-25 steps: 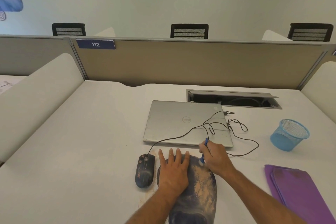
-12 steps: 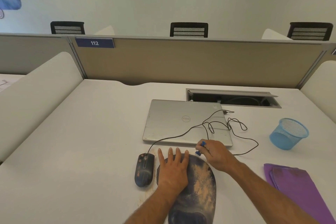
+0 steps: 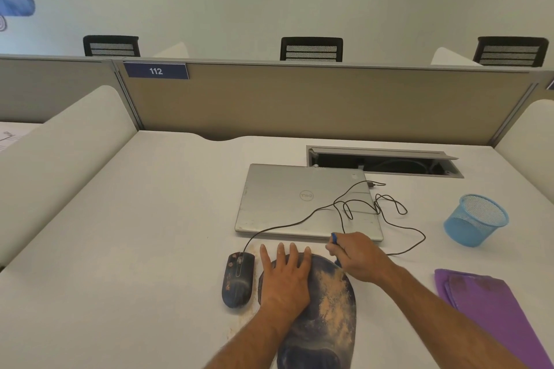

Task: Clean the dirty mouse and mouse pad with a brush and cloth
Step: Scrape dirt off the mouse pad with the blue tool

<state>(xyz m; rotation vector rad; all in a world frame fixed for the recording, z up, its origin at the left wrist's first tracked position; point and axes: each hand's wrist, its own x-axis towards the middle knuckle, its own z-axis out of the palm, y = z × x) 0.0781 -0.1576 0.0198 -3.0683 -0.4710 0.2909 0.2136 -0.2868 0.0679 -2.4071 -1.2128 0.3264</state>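
Hands: left hand [image 3: 286,277] flat, fingers spread, pinning mouse pad [image 3: 326,317] so it likely won't slide | right hand [image 3: 358,257] at its 1 o'clock edge pinching blue brush [image 3: 333,239] | pad: dark, tan dust streaked | mouse [image 3: 237,278] at 9 o'clock, smudged | purple cloth [image 3: 491,311] at 3 o'clock

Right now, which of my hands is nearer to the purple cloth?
Right. The right hand, gripping the blue brush at the mouse pad's far right edge, is closer to the purple cloth. The left hand lies flat on the pad, farther left.
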